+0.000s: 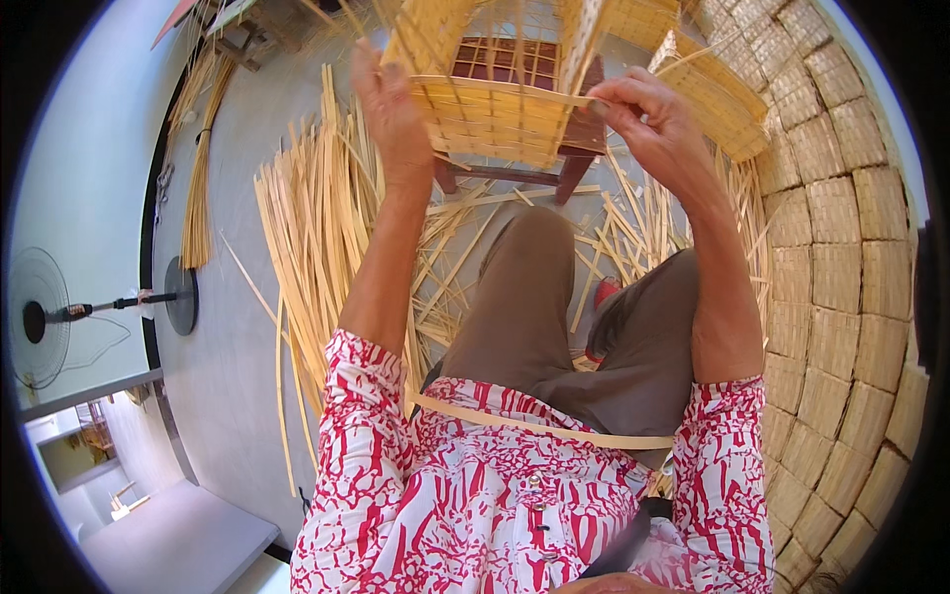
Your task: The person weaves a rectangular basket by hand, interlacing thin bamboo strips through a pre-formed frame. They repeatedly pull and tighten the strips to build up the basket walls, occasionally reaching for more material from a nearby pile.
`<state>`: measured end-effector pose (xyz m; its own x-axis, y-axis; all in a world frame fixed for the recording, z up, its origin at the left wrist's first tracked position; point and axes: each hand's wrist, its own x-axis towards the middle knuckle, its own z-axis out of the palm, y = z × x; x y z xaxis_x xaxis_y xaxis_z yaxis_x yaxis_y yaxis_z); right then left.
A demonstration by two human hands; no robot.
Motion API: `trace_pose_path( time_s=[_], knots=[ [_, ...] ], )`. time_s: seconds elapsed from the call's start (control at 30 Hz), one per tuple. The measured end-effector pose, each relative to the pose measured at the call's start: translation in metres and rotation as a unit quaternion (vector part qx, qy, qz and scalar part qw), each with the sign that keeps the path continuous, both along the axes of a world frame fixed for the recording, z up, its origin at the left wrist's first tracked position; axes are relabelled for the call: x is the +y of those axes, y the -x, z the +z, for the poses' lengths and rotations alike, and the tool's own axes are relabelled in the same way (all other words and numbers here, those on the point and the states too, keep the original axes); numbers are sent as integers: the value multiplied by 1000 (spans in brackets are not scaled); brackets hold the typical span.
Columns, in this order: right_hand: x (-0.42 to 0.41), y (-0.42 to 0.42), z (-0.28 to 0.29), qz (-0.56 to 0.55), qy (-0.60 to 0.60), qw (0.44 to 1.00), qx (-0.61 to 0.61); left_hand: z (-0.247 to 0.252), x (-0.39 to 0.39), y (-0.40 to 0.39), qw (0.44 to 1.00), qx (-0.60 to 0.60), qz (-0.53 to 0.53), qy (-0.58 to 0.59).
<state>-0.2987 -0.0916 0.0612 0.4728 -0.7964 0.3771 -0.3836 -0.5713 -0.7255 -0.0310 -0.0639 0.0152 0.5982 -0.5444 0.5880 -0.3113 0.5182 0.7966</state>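
A woven bamboo basket [490, 122], partly made, rests on a dark red wooden stool [581, 160] before me. Upright strips rise from its near wall. With the thumb and fingers of my right hand [646, 111] I pinch a thin strip at the right end of that wall's top edge. My left hand [393, 111] is upright at the left end of the same edge and looks blurred; whether its fingers hold a strip cannot be made out. One loose flat strip [542, 428] lies across my lap.
Long bamboo strips [312, 223] lie in a pile on the left, with scraps around the stool. Stacked woven baskets [831, 297] line the right side. Another woven piece [712, 96] is at the upper right. A standing fan [44, 319] and a tied bundle [199, 193] are at left.
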Motion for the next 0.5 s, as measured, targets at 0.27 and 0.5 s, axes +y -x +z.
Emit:
trace_pose_path(
  time_s=[0.27,0.5],
  knots=[
    [0,-10,1,6,10,1000,-9,42,47,59,898,-433,-65,-43],
    [4,-19,2,-75,215,973,36,49,22,61,879,-450,-97,-120]
  ],
)
